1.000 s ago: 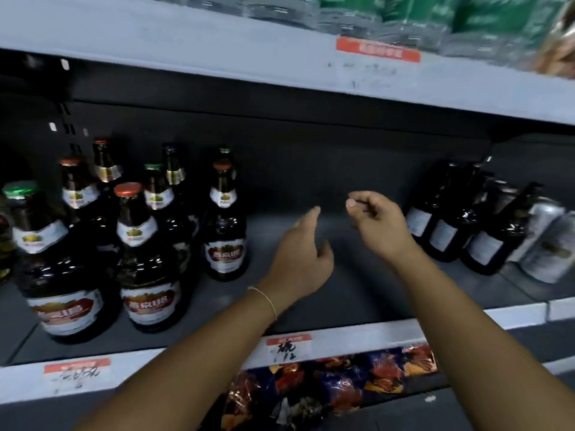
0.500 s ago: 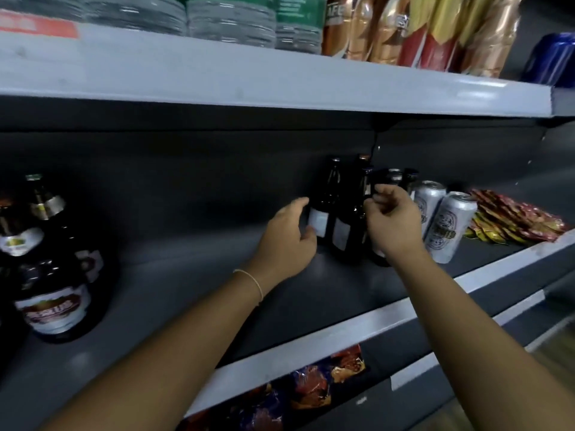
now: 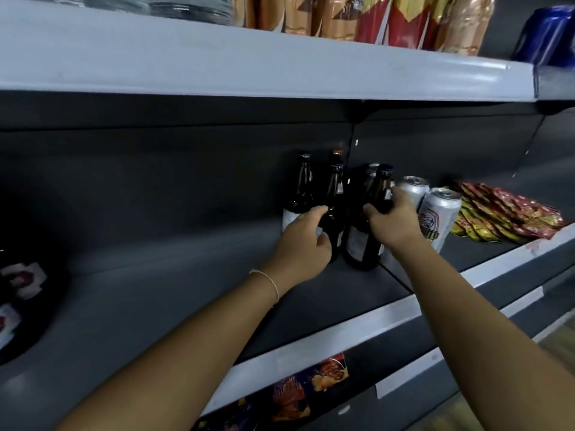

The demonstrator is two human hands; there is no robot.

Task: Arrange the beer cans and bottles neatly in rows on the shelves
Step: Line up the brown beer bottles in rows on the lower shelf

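Observation:
A cluster of dark brown beer bottles stands on the grey middle shelf [image 3: 311, 306] near the back wall. My left hand [image 3: 303, 244] grips the body of a front dark bottle [image 3: 334, 194], with another bottle [image 3: 300, 194] just behind and left of it. My right hand [image 3: 392, 220] grips the shoulder of the rightmost dark bottle [image 3: 364, 247], which stands upright. Two silver beer cans [image 3: 438, 216] stand right beside that hand.
Red and yellow snack packets [image 3: 510, 213] lie at the shelf's right end. More labelled bottles [image 3: 18, 293] sit blurred at the far left. The upper shelf [image 3: 280, 66] carries bottles and packets; snack bags [image 3: 298, 396] fill the lower shelf.
The view has swung right. Both hands have reached from the bare middle of the shelf to the dark bottles and closed round one each.

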